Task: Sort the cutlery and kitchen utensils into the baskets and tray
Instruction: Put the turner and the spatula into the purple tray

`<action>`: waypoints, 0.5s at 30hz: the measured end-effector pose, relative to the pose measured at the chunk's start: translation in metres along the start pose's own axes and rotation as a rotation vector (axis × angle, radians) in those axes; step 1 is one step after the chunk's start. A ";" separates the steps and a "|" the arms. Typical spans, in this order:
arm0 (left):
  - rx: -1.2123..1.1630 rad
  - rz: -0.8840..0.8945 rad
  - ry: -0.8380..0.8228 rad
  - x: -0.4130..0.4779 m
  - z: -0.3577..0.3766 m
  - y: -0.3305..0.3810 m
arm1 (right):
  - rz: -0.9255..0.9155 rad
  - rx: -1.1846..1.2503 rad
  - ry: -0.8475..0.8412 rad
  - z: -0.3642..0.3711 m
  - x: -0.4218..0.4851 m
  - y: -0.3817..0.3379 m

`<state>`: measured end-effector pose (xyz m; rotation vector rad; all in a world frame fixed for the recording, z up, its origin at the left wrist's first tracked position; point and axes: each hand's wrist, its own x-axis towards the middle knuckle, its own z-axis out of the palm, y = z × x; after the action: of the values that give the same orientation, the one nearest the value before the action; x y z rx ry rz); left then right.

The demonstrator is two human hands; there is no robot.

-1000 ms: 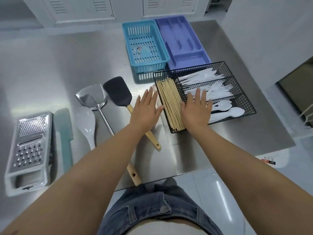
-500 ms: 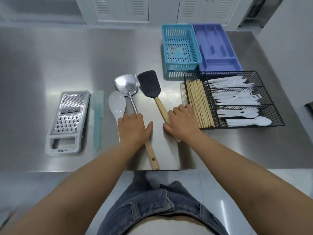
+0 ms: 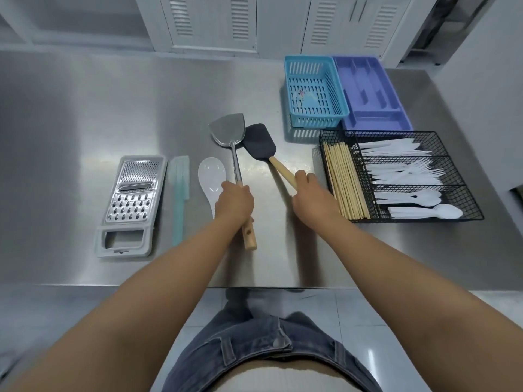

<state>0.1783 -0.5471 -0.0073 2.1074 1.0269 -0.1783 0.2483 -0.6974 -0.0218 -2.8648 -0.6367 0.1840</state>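
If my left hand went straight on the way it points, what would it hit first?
Likely the black spatula, near its wooden handle, held by the right hand; the left hand grips the metal turner. Depth unclear.

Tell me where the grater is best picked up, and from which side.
Probably by the plastic handle loop at its near end, reaching from the person's side. The grater lies flat on the table with that open slot nearest; the metal face is toothed, and a pale green spatula lies close along its right edge.

Bright, soft glare on steel table (image 3: 85, 114) (edges bowed) — sharp.
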 end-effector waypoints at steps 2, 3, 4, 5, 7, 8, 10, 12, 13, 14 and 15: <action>-0.133 -0.033 -0.072 0.006 -0.005 0.004 | -0.014 0.019 0.019 0.000 0.003 -0.001; -0.138 -0.013 -0.091 0.008 -0.007 0.005 | -0.024 0.026 0.025 0.001 0.004 -0.002; -0.122 0.014 -0.101 0.010 -0.008 0.005 | -0.039 0.025 0.027 0.001 0.006 -0.002; -0.088 0.042 -0.091 0.012 -0.009 0.004 | -0.059 0.019 0.026 0.002 0.007 -0.002; -0.025 0.087 -0.031 0.014 -0.010 0.000 | -0.098 0.011 0.028 0.005 0.009 -0.004; -0.010 0.110 0.005 0.015 -0.009 -0.002 | -0.111 0.010 0.035 0.006 0.010 -0.004; -0.006 0.168 0.076 0.016 -0.010 -0.008 | -0.123 0.009 0.056 0.006 0.012 -0.008; -0.015 0.230 0.143 0.018 -0.014 -0.008 | -0.123 0.018 0.091 0.005 0.015 -0.011; -0.020 0.258 0.172 0.020 -0.017 -0.006 | -0.118 0.023 0.110 0.004 0.018 -0.012; -0.019 0.292 0.192 0.022 -0.021 -0.001 | -0.109 0.031 0.128 0.002 0.020 -0.013; -0.015 0.334 0.199 0.024 -0.025 0.005 | -0.098 0.041 0.152 -0.002 0.024 -0.012</action>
<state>0.1931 -0.5172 0.0025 2.2802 0.7676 0.2068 0.2656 -0.6768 -0.0196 -2.7670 -0.7320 -0.0345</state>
